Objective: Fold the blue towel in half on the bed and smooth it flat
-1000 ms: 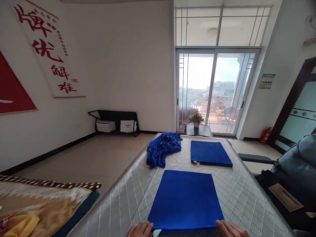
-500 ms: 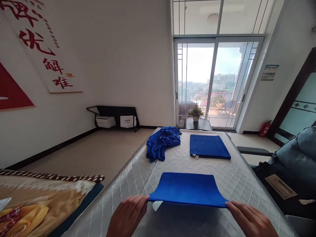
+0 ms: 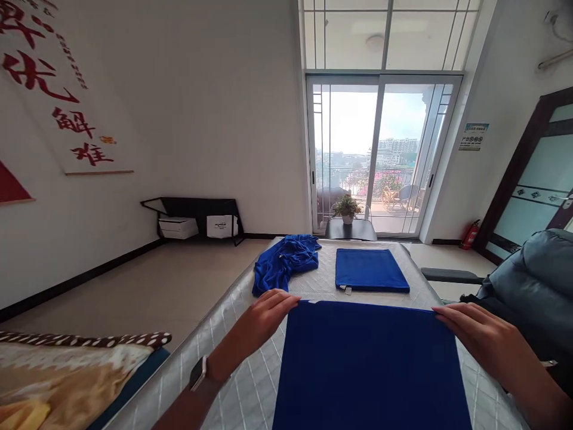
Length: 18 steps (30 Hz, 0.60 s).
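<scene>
A folded blue cloth [image 3: 371, 370] hangs stretched between my hands, its top edge raised above the silvery quilted cover. My left hand [image 3: 271, 312] pinches its upper left corner, close to a small white tag. At the upper right corner, my right hand [image 3: 477, 328] grips the edge between thumb and fingers. The cloth's lower end runs out of view. Beyond it lies a flat, squarely folded blue cloth [image 3: 371, 270] with a white label at its near edge. To the left of that is a crumpled blue cloth [image 3: 286, 263] in a loose heap.
The quilted cover [image 3: 233, 334] spreads under the cloths. A bed with a patterned blanket [image 3: 89, 370] is at the left, a dark padded chair [image 3: 532, 269] at the right. A potted plant [image 3: 347, 209] stands on a chair before the glass door.
Both hands have lifted the near cloth's held edge upward and away from me, so its broad face now hangs toward me. The view has shifted slightly right.
</scene>
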Tool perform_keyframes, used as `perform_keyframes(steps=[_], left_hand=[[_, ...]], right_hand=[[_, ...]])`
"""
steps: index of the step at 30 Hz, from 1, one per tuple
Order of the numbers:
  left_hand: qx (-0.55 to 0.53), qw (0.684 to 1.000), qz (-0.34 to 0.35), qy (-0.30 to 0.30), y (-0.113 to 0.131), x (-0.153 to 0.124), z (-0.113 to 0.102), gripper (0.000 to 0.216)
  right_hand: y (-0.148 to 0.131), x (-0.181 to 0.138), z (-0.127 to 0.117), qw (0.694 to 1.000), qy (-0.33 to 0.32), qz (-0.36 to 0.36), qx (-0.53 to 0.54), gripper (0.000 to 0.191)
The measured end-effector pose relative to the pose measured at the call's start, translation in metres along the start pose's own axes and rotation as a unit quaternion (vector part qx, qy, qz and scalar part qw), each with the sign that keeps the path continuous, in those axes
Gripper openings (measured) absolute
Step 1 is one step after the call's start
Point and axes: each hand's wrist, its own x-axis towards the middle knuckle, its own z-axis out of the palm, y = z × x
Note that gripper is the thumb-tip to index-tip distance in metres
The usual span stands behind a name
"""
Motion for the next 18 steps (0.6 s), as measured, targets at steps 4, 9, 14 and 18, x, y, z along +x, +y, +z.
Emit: perform_keyframes(steps=[4,9,14,18], left_hand=[[-0.041,0.998,-0.013,-0.045,-0.044,0.069,0.047,0.031],[0.047,0.998,-0.042,0.023,-0.090,0.180,0.077,0.033],[0.062,0.980,-0.081,0.173,-0.108,0.245,0.102,0.033],[0.025,0.986,-0.101,0.127,-0.111,0.225,0.164,0.029]], right_hand=[[0.042,0.058,0.041,0.995,-0.082,0.048,-0.020,0.034],[0.098,0.156,0.060,0.987,-0.053,0.132,-0.073,0.033],[0.141,0.212,0.074,0.980,0.048,0.185,-0.055,0.038],[0.159,0.185,0.134,0.979,0.009,0.205,-0.016,0.034]])
